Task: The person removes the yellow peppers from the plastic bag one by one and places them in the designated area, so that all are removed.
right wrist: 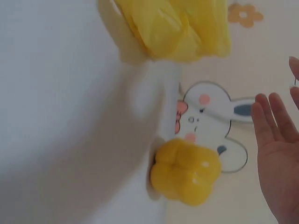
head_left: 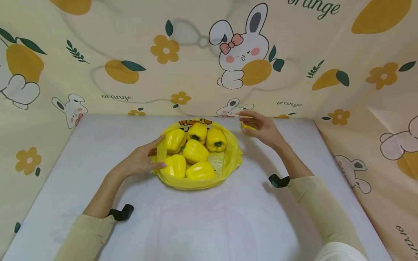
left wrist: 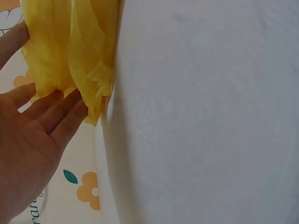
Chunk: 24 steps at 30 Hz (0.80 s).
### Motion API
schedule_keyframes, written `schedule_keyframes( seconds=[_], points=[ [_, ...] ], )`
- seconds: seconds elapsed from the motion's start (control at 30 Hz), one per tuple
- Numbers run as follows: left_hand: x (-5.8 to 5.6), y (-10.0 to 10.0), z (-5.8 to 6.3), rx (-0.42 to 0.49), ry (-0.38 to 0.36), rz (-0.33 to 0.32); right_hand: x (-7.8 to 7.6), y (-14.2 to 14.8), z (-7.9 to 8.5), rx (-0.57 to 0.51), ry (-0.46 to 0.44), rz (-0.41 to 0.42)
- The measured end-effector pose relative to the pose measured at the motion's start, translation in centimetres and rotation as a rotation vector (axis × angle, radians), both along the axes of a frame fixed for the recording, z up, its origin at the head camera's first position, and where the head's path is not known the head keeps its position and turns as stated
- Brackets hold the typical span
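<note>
Near the middle of the table, a yellow plastic bag [head_left: 233, 152] stands with its mouth spread wide. Several yellow bell peppers [head_left: 195, 151] lie inside. My left hand [head_left: 140, 158] rests against the bag's left side with fingers spread and fairly straight. In the left wrist view the fingertips touch the bag's crinkled wall [left wrist: 51, 46]. Another yellow bell pepper [right wrist: 184, 170] sits on the table by the back wall, right of the bag. Close above it, my right hand [head_left: 264, 129] reaches with extended fingers; the right wrist view shows a gap between hand and pepper.
Behind the white table [head_left: 202, 224] hangs a cream cloth [head_left: 192, 72] printed with rabbits and oranges, which also borders both sides. Black wrist cameras sit on my left [head_left: 122, 212] and right [head_left: 279, 180] forearms.
</note>
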<state>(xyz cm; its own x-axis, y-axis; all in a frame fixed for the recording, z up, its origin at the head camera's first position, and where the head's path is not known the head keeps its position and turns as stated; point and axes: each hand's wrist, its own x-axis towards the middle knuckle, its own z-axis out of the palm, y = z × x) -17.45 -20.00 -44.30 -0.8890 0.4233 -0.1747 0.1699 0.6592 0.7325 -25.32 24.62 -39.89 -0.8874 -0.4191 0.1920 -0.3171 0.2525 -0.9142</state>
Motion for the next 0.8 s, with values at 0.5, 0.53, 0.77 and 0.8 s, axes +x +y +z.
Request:
schedule_keyframes(
  seconds=[0.5, 0.53, 0.77, 0.8],
  points=[
    [0.0, 0.0, -0.1, -0.001, 0.002, -0.006, 1.0, -3.5, -1.0, -0.020, -0.032, 0.159],
    [0.0, 0.0, -0.1, -0.002, 0.001, -0.006, 1.0, -3.7, -1.1, -0.020, -0.030, 0.167],
    [0.0, -0.1, 0.0, 0.000, 0.002, -0.003, 0.8, -5.1, -1.3, 0.091, 0.005, 0.191],
    [0.0, -0.1, 0.0, -0.002, 0.003, -0.002, 0.8, -5.2, -1.3, 0.111, 0.016, 0.185]
  ],
)
